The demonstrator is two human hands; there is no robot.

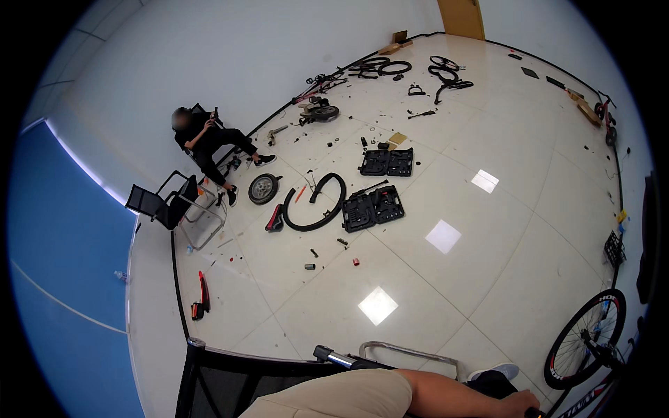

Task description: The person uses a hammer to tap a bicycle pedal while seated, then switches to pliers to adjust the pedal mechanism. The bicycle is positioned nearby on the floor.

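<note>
Extends bare left hand (516,404) toward the right edge of the pale tiled floor (516,299), beside a partly cut-off black-and-yellow object (534,412); cannot tell grip pinching or spread. Has black-rimmed, spoked bicycle wheel (584,339) up-right, along that edge, long axis slanting up-right.

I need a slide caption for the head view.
Hand near a spoked wheel; open tool cases and bicycle parts on tiled floor.

Head cam: L fisheye of pair, pitched down/fwd across floor (446,299) to door (460,19). V. wide FOV, edges bent. R hand (516,404) close at btm edge, door far off.
</note>
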